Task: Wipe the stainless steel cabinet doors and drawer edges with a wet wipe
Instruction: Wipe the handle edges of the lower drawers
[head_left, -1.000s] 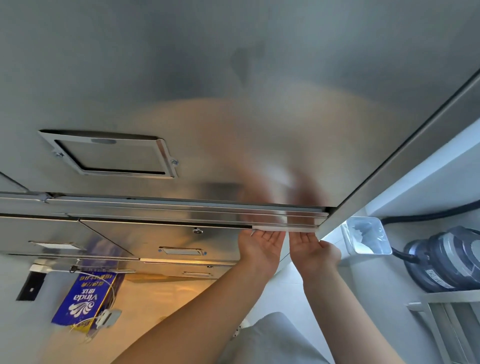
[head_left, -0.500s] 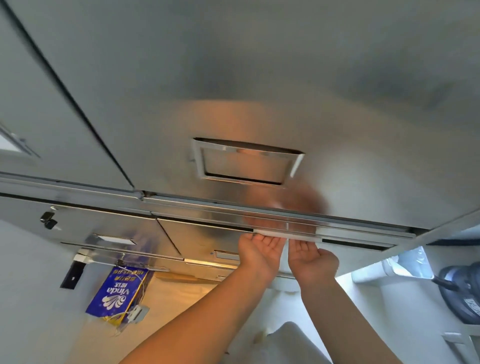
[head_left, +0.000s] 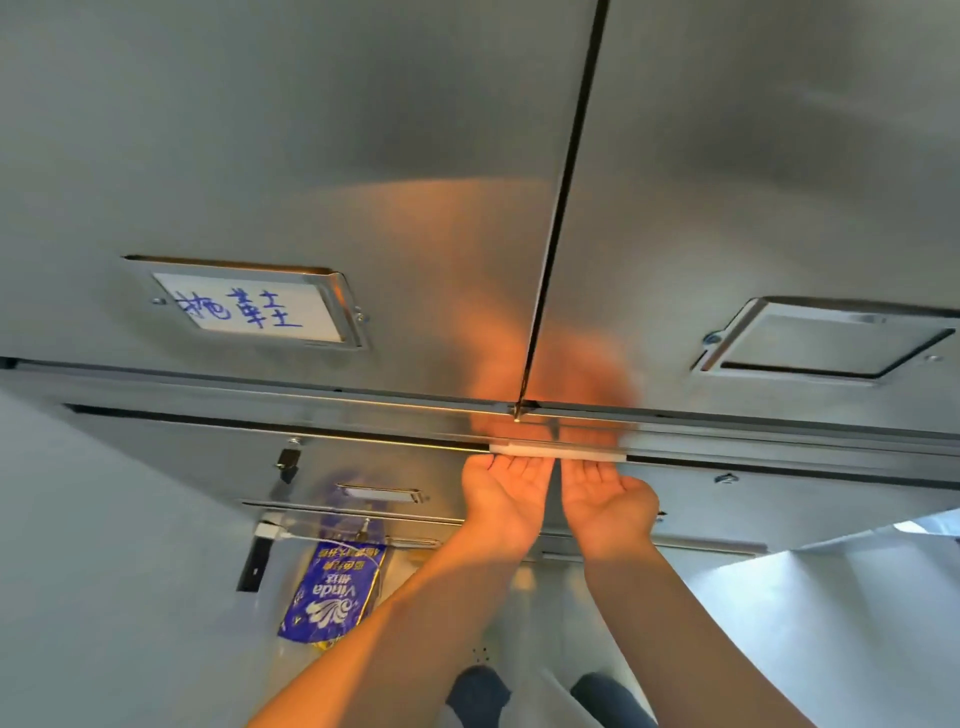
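Where the left hand (head_left: 506, 498) and right hand (head_left: 607, 500) sit palms-up, the wet wipe (head_left: 558, 451) spans both sideways along the drawer edge (head_left: 395, 440), grip hidden

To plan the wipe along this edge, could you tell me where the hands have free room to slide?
Bare edge runs from the left hand toward the latch, and from the right hand rightward below the empty label holder. Crowded midway, where both hands press the wet wipe.
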